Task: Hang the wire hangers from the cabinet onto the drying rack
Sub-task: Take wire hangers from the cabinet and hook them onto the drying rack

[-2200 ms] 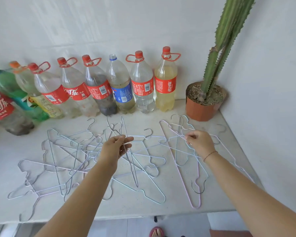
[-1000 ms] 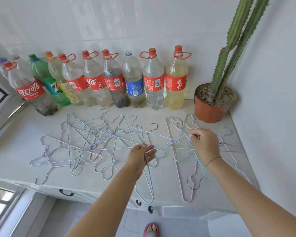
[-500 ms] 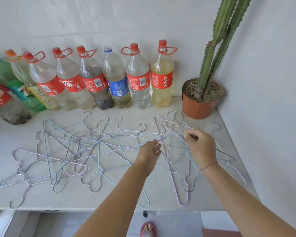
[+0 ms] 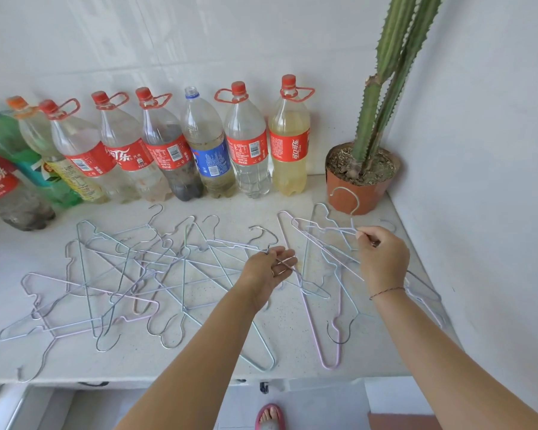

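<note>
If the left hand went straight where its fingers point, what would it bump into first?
Probably the hangers lying by the right hand, just past the left hand. Depth is hard to judge here.

White tiled back wall (image 4: 199, 41), plain rt wall (image 4: 479, 150), pale floor (image 4: 308, 405).

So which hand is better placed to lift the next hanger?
Right, I'd say. The right hand pinches a hanger by its neck, hook raised before the pot; the left hand lies palm-up with one wire across loose fingers, beside the tangled pile.
</note>
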### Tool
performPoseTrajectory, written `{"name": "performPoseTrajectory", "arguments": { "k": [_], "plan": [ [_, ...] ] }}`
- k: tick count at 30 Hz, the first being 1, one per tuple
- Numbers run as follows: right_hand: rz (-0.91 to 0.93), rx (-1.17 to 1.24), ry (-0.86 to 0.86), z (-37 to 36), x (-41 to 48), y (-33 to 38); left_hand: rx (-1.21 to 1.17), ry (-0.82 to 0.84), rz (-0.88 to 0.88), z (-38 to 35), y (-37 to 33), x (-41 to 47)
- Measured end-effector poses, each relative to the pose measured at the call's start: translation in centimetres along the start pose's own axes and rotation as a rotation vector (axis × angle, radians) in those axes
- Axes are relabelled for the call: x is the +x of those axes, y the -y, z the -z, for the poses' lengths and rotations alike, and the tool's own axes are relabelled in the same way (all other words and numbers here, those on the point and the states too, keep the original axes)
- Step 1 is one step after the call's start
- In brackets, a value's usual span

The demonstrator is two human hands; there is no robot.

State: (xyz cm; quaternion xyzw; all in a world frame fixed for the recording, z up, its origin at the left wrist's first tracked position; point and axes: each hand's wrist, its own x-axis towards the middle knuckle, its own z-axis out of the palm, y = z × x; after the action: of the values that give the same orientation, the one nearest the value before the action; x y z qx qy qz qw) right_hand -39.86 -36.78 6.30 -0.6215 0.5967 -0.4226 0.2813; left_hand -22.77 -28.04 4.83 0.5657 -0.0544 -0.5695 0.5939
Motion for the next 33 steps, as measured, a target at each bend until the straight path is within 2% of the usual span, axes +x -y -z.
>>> {"name": "performPoseTrajectory", "arguments": {
  "k": [6, 12, 18, 23, 33],
  "plan": [
    [-0.036, 0.183, 0.180, 0.0, -0.8, 1.1, 0.048, 0.005, -0.096, 0.9, -0.7, -2.2],
    [-0.172, 0.396, 0.469, -1.6, -2.8, 3.1, 0.060, -0.191, -0.220, 3.4, -1.2, -6.2],
    [-0.302, 0.587, 0.790, -4.1, -6.7, 6.3, -0.055, -0.364, -0.314, 7.8, -0.7, -11.8],
    [-0.351, 0.675, 1.024, -5.7, -12.5, 10.0, -0.122, -0.497, -0.379, 12.5, 0.3, -18.7],
    [-0.264, 0.624, 1.503, -5.2, -29.7, 17.1, -0.248, -0.858, -0.539, 21.8, 6.5, -37.3]
  ]
}}
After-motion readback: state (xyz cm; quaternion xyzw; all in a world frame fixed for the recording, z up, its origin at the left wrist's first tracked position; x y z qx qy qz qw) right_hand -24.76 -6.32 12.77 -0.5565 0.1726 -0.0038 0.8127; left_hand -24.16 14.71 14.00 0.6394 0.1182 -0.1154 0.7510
